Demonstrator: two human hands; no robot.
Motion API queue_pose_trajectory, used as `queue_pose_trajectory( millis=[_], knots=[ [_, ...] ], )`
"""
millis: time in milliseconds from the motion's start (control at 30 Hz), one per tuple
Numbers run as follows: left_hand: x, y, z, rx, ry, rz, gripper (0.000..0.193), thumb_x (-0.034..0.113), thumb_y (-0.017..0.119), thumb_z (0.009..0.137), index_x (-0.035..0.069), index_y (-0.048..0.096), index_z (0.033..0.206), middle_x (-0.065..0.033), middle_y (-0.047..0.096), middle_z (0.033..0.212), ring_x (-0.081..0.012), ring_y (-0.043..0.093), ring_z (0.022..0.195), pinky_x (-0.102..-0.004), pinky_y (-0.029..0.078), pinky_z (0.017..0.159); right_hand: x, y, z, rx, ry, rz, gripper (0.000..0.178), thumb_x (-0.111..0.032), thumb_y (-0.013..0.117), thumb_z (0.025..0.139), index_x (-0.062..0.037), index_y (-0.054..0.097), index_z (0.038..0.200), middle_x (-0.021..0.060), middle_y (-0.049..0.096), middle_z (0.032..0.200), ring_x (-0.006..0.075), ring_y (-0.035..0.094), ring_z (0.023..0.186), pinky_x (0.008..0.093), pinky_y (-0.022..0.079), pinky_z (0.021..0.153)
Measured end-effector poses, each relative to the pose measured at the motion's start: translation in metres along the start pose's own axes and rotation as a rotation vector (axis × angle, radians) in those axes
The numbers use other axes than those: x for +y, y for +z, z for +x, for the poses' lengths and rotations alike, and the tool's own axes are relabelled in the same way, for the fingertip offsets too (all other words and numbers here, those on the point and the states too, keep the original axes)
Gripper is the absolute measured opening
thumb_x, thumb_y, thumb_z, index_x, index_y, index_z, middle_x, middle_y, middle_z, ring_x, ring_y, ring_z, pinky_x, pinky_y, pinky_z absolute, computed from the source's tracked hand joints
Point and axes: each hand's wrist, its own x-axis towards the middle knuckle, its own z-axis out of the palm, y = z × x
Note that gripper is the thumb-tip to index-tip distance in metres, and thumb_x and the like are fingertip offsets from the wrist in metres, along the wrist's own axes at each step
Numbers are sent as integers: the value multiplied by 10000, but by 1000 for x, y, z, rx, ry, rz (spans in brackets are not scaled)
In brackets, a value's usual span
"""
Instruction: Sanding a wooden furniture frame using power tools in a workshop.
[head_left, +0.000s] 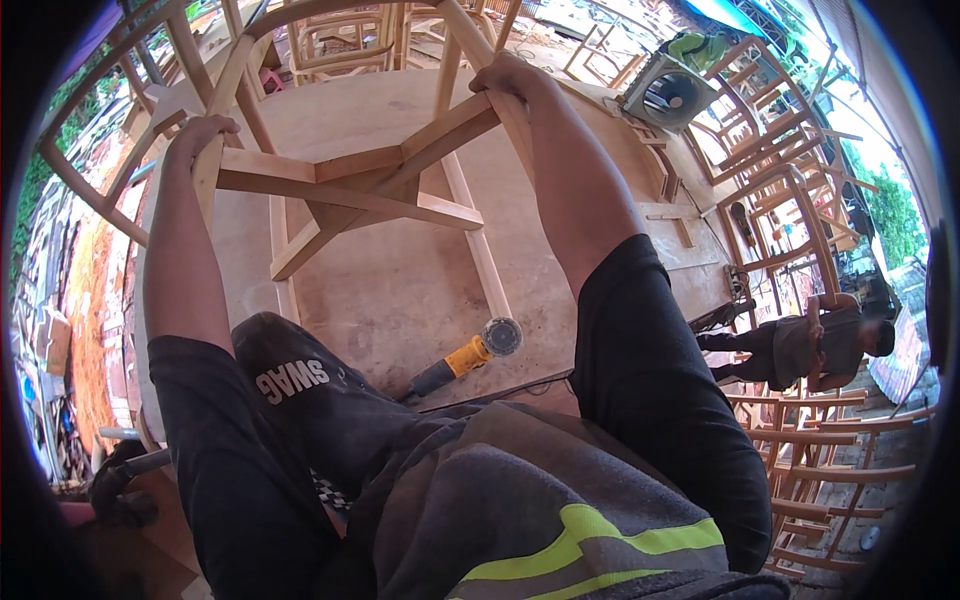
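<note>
An unfinished wooden chair frame [445,205] stands tilted in front of me, its crossed braces facing me and two legs reaching toward my knees. My left hand [203,138] is closed around its left side piece. Higher up on the other side, my right hand [517,82] grips the frame near the joint of a brace. Below the chair, close to my lap, a yellow and black angle grinder [465,358] lies on the plywood board [400,268], its round disc facing up.
More wooden chair frames [345,45] stand beyond the board, and others are stacked at right [770,200]. A boxy fan [670,97] sits at the far right. Another person [815,345] stands to the right beside several frames. A cable [540,382] runs near the grinder.
</note>
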Motion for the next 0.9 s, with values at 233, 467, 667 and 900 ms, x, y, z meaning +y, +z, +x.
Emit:
queue_pose_trajectory(
  millis=[233, 467, 667, 900],
  knots=[
    [3, 0, -2, -17, 0, 35, 522, 429, 744, 647, 52, 652, 996, -59, 584, 800, -177, 565, 696, -337, 462, 664, -2, 2, -8, 86, -90, -35, 595, -315, 761, 661, 38, 636, 1124, 165, 685, 958, 273, 681, 829, 385, 531, 759],
    [-2, 1, 3, 36, 27, -3, 475, 379, 729, 655, 34, 694, 981, -107, 642, 894, -220, 606, 755, -357, 469, 716, 0, 0, -9, 88, -71, 18, 580, -305, 769, 662, -10, 635, 1143, 161, 684, 993, 273, 671, 893, 378, 509, 811],
    [-10, 5, 9, -9, 219, 19, 359, 380, 725, 695, 91, 708, 908, -60, 623, 809, -178, 582, 736, -350, 474, 680, 21, 0, 2, 115, -248, 2, 545, -251, 761, 643, -16, 627, 1116, 156, 686, 996, 277, 669, 909, 371, 506, 808],
    [14, 0, -50, 111, 33, -45, 417, 405, 763, 650, 69, 724, 893, -128, 678, 994, -219, 643, 900, -351, 491, 802, 12, 2, 32, 92, -307, -72, 487, -205, 742, 634, 32, 621, 1042, 167, 683, 967, 284, 672, 863, 368, 525, 752]
  ],
)
